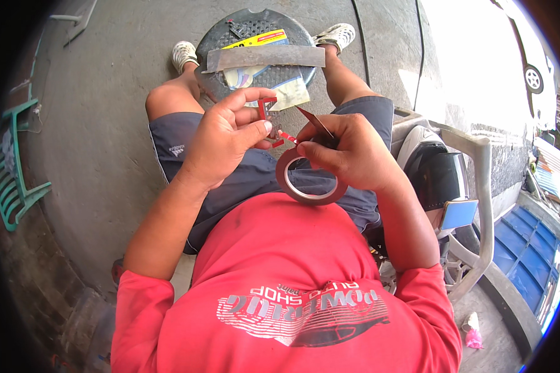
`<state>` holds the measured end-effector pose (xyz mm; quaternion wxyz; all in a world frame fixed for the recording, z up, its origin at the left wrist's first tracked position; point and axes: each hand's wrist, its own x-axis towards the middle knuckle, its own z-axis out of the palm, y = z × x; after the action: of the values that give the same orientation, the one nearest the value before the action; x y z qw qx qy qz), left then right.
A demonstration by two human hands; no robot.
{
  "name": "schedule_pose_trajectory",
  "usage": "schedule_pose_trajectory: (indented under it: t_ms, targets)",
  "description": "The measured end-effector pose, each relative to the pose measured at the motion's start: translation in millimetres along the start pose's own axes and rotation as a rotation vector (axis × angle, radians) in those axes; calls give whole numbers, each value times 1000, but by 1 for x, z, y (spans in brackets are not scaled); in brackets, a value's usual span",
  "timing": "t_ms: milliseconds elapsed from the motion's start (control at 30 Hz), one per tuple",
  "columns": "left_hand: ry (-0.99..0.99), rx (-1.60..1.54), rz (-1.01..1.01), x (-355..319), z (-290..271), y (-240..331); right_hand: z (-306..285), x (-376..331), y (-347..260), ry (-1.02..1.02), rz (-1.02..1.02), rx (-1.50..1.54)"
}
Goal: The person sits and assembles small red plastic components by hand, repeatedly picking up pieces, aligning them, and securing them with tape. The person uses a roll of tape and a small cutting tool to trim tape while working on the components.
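Note:
My left hand (pixel 226 135) is raised over my lap, thumb and fingers pinching a small red-edged piece (pixel 267 110) with a dark, partly see-through middle. A short red strip (pixel 286 136) spans from that piece to my right hand. In my right hand (pixel 353 151), the thumb and fingers close on a dark red roll of tape (pixel 317 199), which hangs below them. A flat, dark pointed piece (pixel 316 124) also sticks out of this hand; its kind is not clear. Both hands are close together above my dark shorts.
Between my feet stands a round black stool (pixel 302 30), bearing a long grey strip (pixel 264 58), a yellow package (pixel 258 40) and paper sheets (pixel 291 94). A pale plastic chair (pixel 484 180) and a blue-screened phone (pixel 459 215) are at right, a green chair (pixel 18 180) at left. Dark cables (pixel 362 46) cross the floor.

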<state>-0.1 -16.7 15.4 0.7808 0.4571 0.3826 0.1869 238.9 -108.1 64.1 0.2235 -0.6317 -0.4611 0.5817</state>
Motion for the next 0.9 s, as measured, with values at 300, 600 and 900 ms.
schedule_pose_trajectory:
  t_ms: [300, 600, 900]
  targets:
    - [192, -44, 25, 6, 8, -15, 8, 6, 3, 69, 27, 64]
    - [165, 90, 213, 0, 20, -10, 10, 10, 0, 126, -30, -92]
    - [155, 51, 222, -5, 25, -8, 16, 11, -2, 195, -81, -95]
